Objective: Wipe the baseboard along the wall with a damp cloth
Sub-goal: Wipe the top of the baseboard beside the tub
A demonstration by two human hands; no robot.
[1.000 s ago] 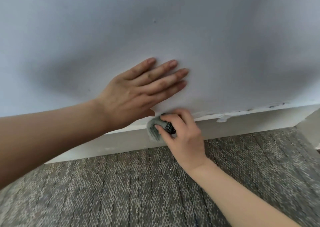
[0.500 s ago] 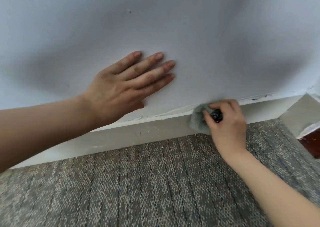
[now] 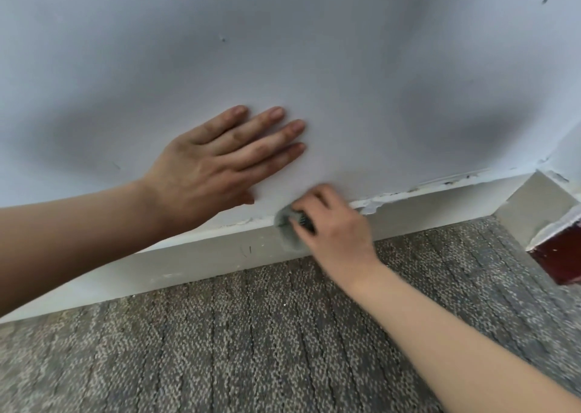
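The right hand [image 3: 336, 230] grips a bunched grey cloth [image 3: 287, 236] and presses it against the top half of the white baseboard [image 3: 195, 258]. Above the baseboard, the left hand [image 3: 213, 167] lies flat on the wall [image 3: 345, 66], fingers straight. Flaking paint [image 3: 374, 203] lines the baseboard's top edge just right of the cloth. Grey carpet [image 3: 251, 334] meets its foot. At its right end, past a corner, stands a dark red object [image 3: 559, 255].

The blurred right hand [image 3: 336, 230] covers most of the cloth [image 3: 287, 239]; the right edge crops a dark red object [image 3: 559, 255].
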